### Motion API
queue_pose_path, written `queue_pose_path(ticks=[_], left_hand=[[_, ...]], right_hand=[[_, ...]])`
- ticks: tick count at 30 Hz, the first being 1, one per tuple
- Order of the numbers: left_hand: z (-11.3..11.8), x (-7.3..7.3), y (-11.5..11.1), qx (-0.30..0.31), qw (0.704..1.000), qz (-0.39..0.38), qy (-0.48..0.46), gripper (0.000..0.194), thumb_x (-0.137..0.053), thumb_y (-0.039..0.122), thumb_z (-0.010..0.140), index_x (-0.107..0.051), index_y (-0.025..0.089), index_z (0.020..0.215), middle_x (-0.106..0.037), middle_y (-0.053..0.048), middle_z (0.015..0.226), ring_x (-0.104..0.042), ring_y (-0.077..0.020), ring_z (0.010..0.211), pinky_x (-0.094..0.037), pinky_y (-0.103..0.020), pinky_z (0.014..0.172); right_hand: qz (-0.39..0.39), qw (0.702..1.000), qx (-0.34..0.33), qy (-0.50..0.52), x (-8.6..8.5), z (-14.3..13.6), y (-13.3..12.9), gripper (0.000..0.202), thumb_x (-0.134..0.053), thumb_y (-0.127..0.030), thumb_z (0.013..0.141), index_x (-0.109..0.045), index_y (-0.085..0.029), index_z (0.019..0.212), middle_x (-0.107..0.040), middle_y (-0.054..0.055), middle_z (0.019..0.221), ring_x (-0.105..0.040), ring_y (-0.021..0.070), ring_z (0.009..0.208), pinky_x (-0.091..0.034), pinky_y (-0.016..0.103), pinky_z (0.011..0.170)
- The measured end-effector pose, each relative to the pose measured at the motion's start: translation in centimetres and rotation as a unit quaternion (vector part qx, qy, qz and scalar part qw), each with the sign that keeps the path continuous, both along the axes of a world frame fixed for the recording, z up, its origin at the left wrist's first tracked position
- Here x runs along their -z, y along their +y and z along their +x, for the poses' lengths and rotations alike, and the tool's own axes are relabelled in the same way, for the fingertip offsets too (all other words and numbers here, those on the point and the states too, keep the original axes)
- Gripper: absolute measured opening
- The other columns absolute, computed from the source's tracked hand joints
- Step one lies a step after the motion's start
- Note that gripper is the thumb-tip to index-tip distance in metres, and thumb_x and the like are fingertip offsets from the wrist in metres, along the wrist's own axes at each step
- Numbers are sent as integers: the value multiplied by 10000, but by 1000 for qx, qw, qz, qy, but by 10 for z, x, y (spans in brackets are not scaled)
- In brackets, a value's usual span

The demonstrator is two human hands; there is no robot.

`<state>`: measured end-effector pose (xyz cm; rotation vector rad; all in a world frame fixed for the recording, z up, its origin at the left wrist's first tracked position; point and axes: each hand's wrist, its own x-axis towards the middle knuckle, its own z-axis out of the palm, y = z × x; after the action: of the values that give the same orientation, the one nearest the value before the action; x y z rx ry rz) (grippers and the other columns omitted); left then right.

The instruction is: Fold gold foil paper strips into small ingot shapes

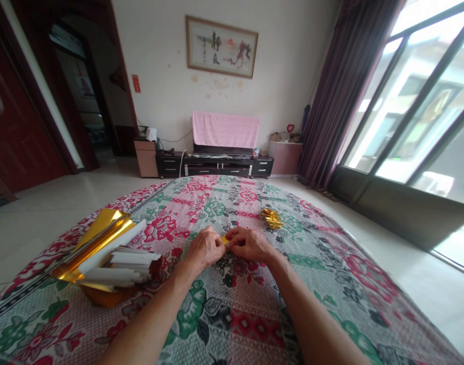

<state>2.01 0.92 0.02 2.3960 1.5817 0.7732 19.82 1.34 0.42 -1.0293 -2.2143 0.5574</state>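
Note:
Over the middle of the patterned cloth, my left hand (208, 247) and my right hand (250, 244) meet, fingertips pinched. A small piece of gold foil paper (225, 240) shows between them, gripped from both sides; most of it is hidden by the fingers. Beyond my right hand lies a small heap of folded gold foil pieces (272, 218). To the left of my left hand are sheets of gold foil paper (102, 238), partly rolled, and stacks of white-backed strips (131, 259) lying beside them.
A floral cloth (201, 309) covers the round table. Across the room stands a low black cabinet (218, 166), with a pink towel (226, 129) draped over something on it. A purple curtain (334, 91) and glass doors are at the right.

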Motion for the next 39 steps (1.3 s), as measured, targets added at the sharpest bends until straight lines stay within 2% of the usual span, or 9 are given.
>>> queue_pose_path(ticks=[7,11,18,33,39], left_hand=[[3,-2,3,-17,999,-25,12,214,-558,273,717,-630,152,556,-551,-29,712,-508,-109,633,-366,-217,583],[1,-4,3,-12,999,-37,-4,219,-577,337,720,-635,154,614,-567,-27,733,-518,-110,643,-371,-216,591],[-1,-4,5,-3,999,-50,-15,100,-585,222,688,-671,173,685,-590,-21,758,-531,-115,680,-395,-214,626],[-1,-4,7,-19,998,-65,-16,135,-585,247,668,-706,191,694,-641,-26,764,-562,-126,665,-420,-216,620],[-10,-3,13,21,996,-82,-19,209,-524,183,676,-722,202,738,-653,-31,818,-581,-144,740,-437,-225,665]], right_hand=[[2,1000,-3,9,-3,-2,-2,202,-569,-86,659,-714,-221,698,-652,5,938,-606,113,810,-477,224,733],[22,1000,-15,-3,-1,-1,0,206,-565,-99,676,-721,-226,719,-651,11,951,-610,116,818,-478,231,733],[23,999,-12,-24,4,1,3,274,-548,-57,629,-725,-247,717,-651,-8,1004,-611,122,851,-475,234,759],[21,999,-13,-28,9,3,4,288,-551,-76,654,-729,-262,782,-629,-5,1036,-598,133,884,-459,248,798],[32,999,-8,-31,1,-1,-1,247,-553,-86,673,-727,-240,754,-639,-2,996,-602,120,829,-456,218,744]])
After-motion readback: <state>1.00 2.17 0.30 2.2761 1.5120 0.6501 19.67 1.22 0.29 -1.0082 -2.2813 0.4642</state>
